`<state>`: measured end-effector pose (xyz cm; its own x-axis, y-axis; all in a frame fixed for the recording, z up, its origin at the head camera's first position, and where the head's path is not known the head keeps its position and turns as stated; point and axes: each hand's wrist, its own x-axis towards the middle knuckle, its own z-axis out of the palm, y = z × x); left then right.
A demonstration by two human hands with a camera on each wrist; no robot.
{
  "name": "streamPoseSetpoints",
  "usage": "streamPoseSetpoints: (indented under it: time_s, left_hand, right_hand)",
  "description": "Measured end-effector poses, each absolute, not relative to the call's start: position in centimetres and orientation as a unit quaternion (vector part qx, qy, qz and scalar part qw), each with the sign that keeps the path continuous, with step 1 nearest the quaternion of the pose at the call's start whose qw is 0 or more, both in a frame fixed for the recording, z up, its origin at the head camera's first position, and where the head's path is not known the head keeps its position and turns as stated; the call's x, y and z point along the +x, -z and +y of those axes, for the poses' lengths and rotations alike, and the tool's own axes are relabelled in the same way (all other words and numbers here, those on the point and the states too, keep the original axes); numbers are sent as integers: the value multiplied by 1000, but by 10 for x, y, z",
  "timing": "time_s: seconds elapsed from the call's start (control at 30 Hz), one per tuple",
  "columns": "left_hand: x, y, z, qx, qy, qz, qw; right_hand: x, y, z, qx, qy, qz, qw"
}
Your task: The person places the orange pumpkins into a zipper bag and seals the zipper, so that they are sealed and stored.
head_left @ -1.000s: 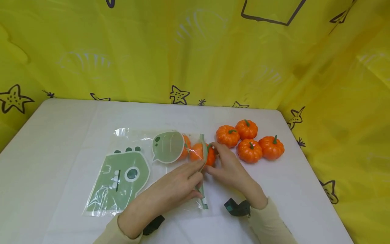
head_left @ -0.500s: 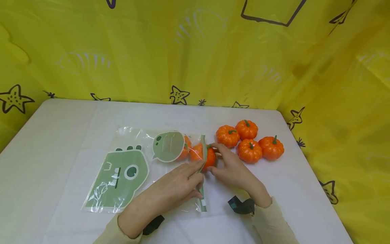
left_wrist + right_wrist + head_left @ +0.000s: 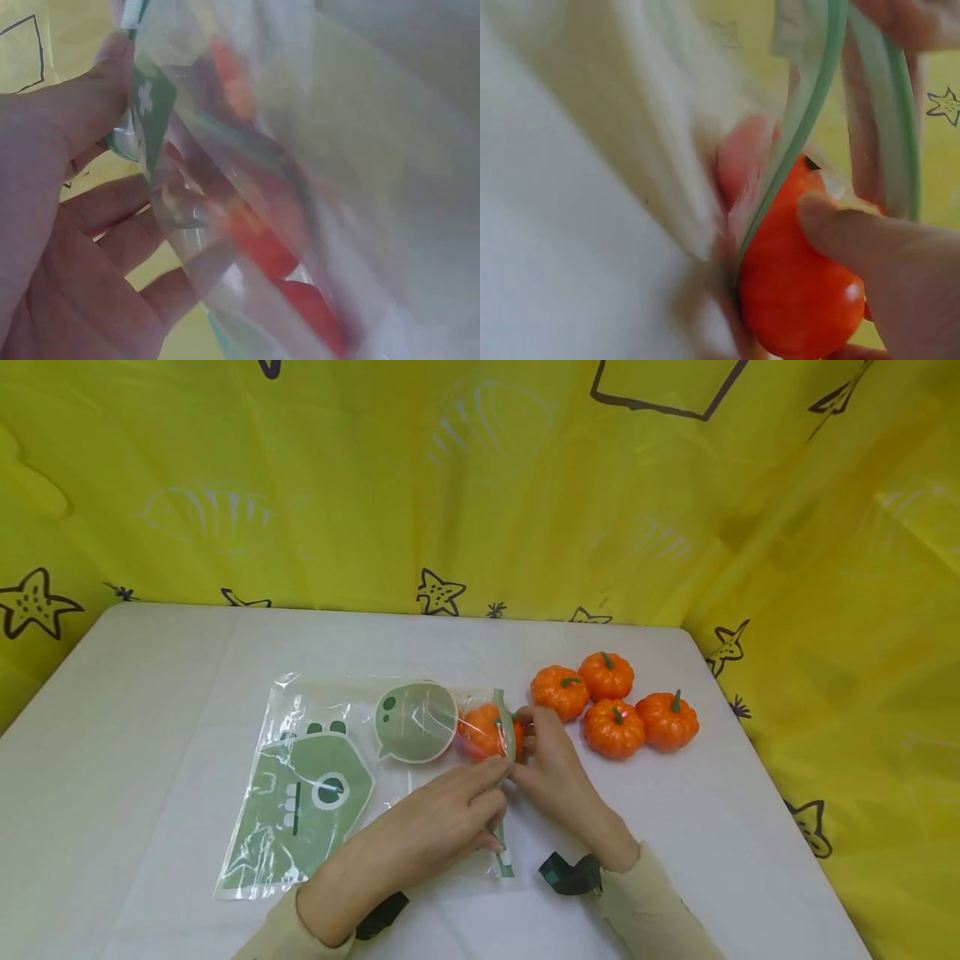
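My left hand [image 3: 450, 810] pinches the open edge of a clear zip bag [image 3: 311, 785] printed with a green dinosaur, lying flat on the table. In the left wrist view its thumb and fingers hold the bag's green-edged rim [image 3: 154, 105]. At the bag's mouth, my right hand [image 3: 553, 764] grips a small orange toy pumpkin [image 3: 802, 277], which is partly past the green zip strip [image 3: 810, 112]. Orange shapes [image 3: 259, 240] show blurred through the plastic; in the head view most of the bag's inside pumpkins hide behind the green speech-bubble print.
Several orange pumpkins [image 3: 615, 729] with green stems stand grouped right of the bag. A white table [image 3: 165, 693] lies under everything, with a yellow patterned curtain [image 3: 337, 485] behind and at the right.
My right hand has moved slightly left, pushing its pumpkin further into the bag's mouth. The orange behind the plastic has shifted left, and the bag's left side has crinkled a little differently.
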<state>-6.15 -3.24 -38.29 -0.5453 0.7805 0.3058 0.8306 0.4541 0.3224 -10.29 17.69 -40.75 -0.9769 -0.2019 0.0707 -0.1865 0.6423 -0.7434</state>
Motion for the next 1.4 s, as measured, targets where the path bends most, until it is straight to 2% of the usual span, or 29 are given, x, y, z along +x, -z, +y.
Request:
streamPoseSetpoints:
  time_s: [0.2,0.27,0.6,0.97,1.2,1.4]
  left_hand:
    - [-65,384,-35,-469,201,-855,92]
    - [-65,384,-35,-471,199,-853,104]
    - [-64,384,-37,-477,207,-850,86]
    - [-66,384,-42,-469,180,-857,113]
    - [-68,385,-41,-480,202,-846,117]
    - [-68,382,-43,-476,213,-850,78]
  right_hand:
    - [-103,400,186,-110,436,887,107]
    - [-103,400,189,-122,452,876,120]
    - [-104,410,182,-151,478,862,81]
    - [-104,411,194,-212,467,847,142]
    - [-106,412,196,-276,425,853,121]
    - [-105,411,196,-278,372,877,122]
